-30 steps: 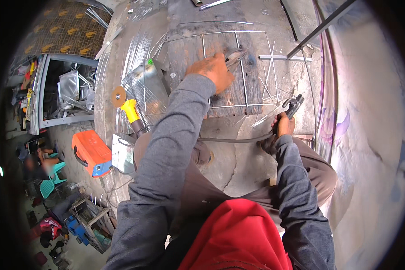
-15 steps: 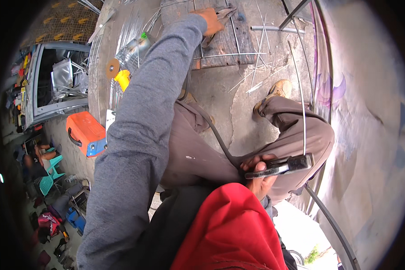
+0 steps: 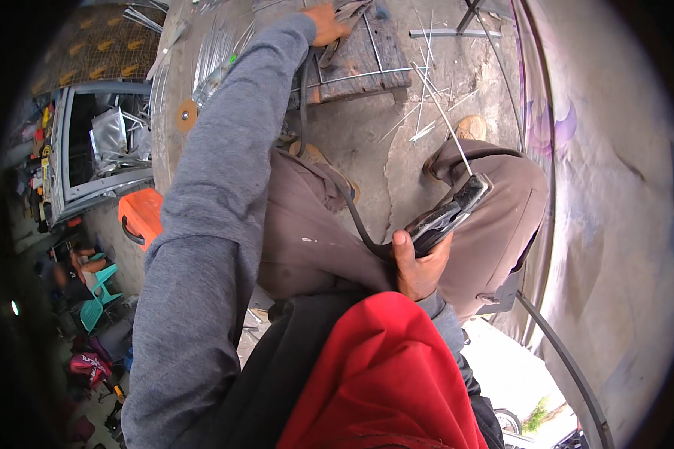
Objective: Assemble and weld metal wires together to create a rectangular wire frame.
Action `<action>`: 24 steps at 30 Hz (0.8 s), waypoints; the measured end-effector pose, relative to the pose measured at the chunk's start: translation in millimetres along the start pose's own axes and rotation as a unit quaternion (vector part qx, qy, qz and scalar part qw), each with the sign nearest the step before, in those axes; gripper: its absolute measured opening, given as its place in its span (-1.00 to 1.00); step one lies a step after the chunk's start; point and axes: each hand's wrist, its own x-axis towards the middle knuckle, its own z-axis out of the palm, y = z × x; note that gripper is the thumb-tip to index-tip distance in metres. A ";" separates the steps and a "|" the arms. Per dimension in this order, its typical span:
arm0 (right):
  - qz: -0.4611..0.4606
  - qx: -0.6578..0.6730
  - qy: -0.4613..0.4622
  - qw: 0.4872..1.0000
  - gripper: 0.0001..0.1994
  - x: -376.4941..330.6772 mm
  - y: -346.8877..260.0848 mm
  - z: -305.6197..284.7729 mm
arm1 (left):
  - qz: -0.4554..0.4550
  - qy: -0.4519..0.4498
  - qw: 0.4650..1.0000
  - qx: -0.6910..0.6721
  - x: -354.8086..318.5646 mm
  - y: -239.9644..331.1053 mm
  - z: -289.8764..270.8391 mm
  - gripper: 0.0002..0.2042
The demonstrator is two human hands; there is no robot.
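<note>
My right hand (image 3: pixel 425 268), near my right knee, is wrapped around a dark welding electrode holder (image 3: pixel 451 213). A thin pale welding rod (image 3: pixel 448 123) sticks out of its jaw, pointing away and slightly left. Stretched far forward, my left hand (image 3: pixel 326 25) grips a worn grey-brown metal clamp (image 3: pixel 344 31) at the edge of a dark wooden board (image 3: pixel 352 56); the fingers are partly hidden. Thin metal rods (image 3: pixel 359 76) form a frame lying on the board. A black cable (image 3: pixel 358 217) runs over my leg toward the electrode holder.
An orange machine (image 3: pixel 140 213) and a grinder's tan disc (image 3: pixel 186 116) are on the left. Loose rods (image 3: pixel 423 135) and a square tube (image 3: pixel 453 33) lie on the concrete. A painted sheet (image 3: pixel 599 172) hangs at right. A person sits on a green chair (image 3: pixel 97 299) far left.
My left hand has moved left with the clamp. My right hand has turned and tilted the electrode holder upward, swinging the rod's tip left toward the board.
</note>
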 end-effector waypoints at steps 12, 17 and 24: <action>0.004 0.017 -0.021 1.000 -0.36 -2.2 -13.4 7.7 | -0.019 0.014 0.998 0.064 5.6 12.1 -2.3 -0.40; 0.001 -0.010 -0.017 1.000 -0.38 -3.6 -18.0 9.7 | -0.008 0.004 0.997 0.071 12.9 11.1 5.3 -0.42; 0.001 -0.041 -0.015 0.999 -0.45 -4.9 -20.2 11.4 | 0.025 -0.004 0.990 0.136 24.4 7.6 12.2 -0.49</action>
